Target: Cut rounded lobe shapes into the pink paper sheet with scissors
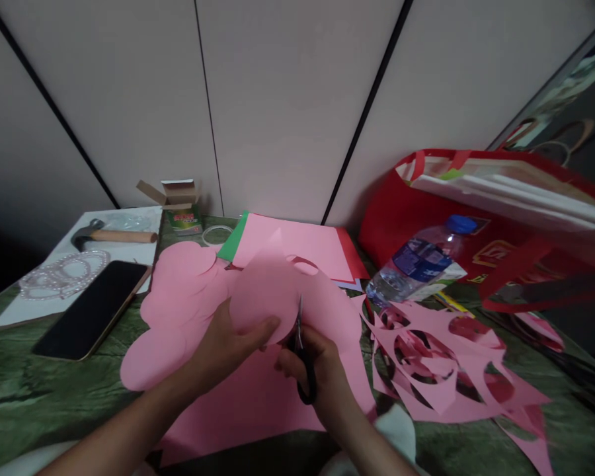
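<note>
My left hand (pixel 237 340) is closed on a piece of pink paper (pixel 262 294) with a rounded edge, thumb on top and fingers underneath. In my right hand (pixel 322 370) is a pair of black-handled scissors (pixel 305 373), its blades pointing up along the right edge of that rounded piece. Several cut pink paper rounds (pixel 171 301) lie overlapping to the left of my hands. Below my wrists a larger pink sheet (pixel 238 410) covers the table's front. Cut-out pink paper scraps (pixel 441 377) with round holes are heaped to the right.
Behind stand sheets of pink paper (pixel 297 241) over green and red ones. On the left are a phone (pixel 92 311), a hammer (pixel 123 236), strung beads (pixel 62 274) and a small open box (pixel 183 215). A water bottle (pixel 416 261) leans against a red bag (pixel 401 205) at right.
</note>
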Motion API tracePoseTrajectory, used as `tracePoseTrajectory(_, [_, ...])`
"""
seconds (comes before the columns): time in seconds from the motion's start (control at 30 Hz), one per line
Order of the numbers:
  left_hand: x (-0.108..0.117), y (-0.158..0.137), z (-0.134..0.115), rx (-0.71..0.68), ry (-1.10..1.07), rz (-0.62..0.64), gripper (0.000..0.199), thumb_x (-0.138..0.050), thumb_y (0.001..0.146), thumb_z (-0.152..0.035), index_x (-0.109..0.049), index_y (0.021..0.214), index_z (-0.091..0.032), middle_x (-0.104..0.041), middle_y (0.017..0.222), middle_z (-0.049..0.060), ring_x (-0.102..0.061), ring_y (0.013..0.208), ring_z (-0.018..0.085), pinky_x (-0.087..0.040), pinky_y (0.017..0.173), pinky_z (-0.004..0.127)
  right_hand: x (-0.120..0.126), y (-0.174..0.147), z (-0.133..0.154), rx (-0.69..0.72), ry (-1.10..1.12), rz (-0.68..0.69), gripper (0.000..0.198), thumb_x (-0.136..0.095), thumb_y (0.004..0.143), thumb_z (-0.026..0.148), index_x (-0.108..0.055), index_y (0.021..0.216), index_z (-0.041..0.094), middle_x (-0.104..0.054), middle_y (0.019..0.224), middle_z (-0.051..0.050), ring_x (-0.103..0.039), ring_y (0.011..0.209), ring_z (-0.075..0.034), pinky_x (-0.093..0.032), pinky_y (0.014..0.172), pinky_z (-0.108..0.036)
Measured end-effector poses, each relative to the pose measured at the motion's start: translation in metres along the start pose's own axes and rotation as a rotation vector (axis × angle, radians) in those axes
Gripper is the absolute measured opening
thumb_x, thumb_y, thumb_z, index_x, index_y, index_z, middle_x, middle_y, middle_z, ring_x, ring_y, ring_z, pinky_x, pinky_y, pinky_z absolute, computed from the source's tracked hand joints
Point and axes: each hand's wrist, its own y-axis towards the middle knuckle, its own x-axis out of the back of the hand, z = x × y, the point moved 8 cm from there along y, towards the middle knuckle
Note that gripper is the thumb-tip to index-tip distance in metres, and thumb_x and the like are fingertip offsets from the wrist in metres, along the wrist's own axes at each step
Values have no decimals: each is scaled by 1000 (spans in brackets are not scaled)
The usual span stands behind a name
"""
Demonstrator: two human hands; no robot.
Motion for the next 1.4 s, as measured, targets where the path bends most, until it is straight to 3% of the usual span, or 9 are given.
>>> tracePoseTrajectory(0.57, [1, 1, -5, -27, -55, 12, 14, -63, 69, -25, -55, 62, -16, -53, 49, -5, -50, 45, 9, -41, 42, 17, -1, 0, 3, -61, 7, -62, 12, -60, 57, 23, -49, 59, 18, -47, 41, 6, -42, 40, -9, -30, 39, -21])
tracePoseTrajectory(1.07, [6, 4, -7, -49, -24, -34, 12, -62, 68, -25, -56, 69, -15, -51, 47, -7, -47, 44, 8, -39, 40, 16, -2, -1, 5, -26, 18, -15, 12, -60, 62, 24, -51, 62, 16, -46, 40, 7, -42, 38, -8, -31, 38, -19])
tracePoseTrajectory(1.4, [4, 4, -6, -55, 4, -53, 26, -54, 75, -31, -55, 54, -16, -55, 48, -4, -52, 47, 10, -41, 45, 18, -6, -1, 5, 6, 45, 58, 15, -60, 65, 27, -50, 62, 16, -45, 40, 8, -47, 39, -10, -38, 40, -21])
